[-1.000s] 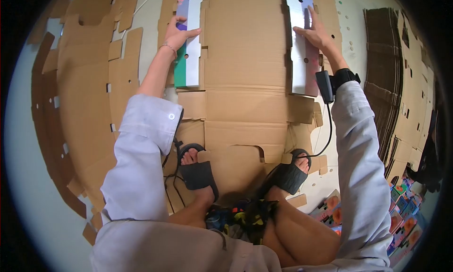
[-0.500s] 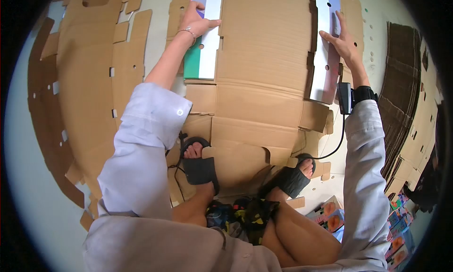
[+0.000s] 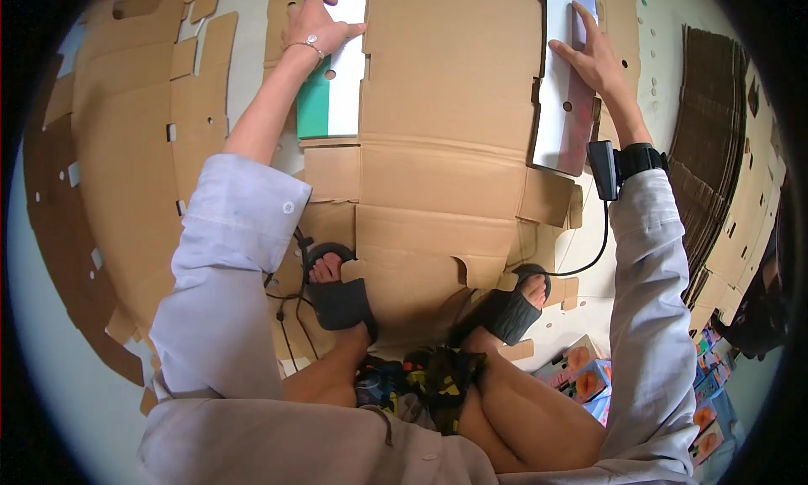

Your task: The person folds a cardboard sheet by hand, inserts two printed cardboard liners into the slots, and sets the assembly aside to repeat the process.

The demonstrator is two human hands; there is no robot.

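A large brown cardboard sheet [image 3: 446, 90] lies between my feet and reaches beyond the top of the view. Its left side flap [image 3: 343, 106] is folded over and shows a white and green printed face. My left hand [image 3: 318, 24] rests on that flap with thumb and fingers apart. On the right, a white and purple printed flap [image 3: 555, 132] is folded over in the same way. My right hand [image 3: 592, 58] lies on it, thumb and index finger spread. Each hand presses on its flap without wrapping round it.
More flat cardboard [image 3: 126, 106] covers the floor at the left. A stack of dark cardboard [image 3: 705, 123] stands at the right. Small printed boxes [image 3: 589, 380] lie at the lower right. A black cable [image 3: 589, 262] runs from my right wrist toward my right sandal [image 3: 513, 312].
The whole view has shifted, so the cardboard and both arms appear further left. Both hands remain on the printed flaps, slightly higher in the picture.
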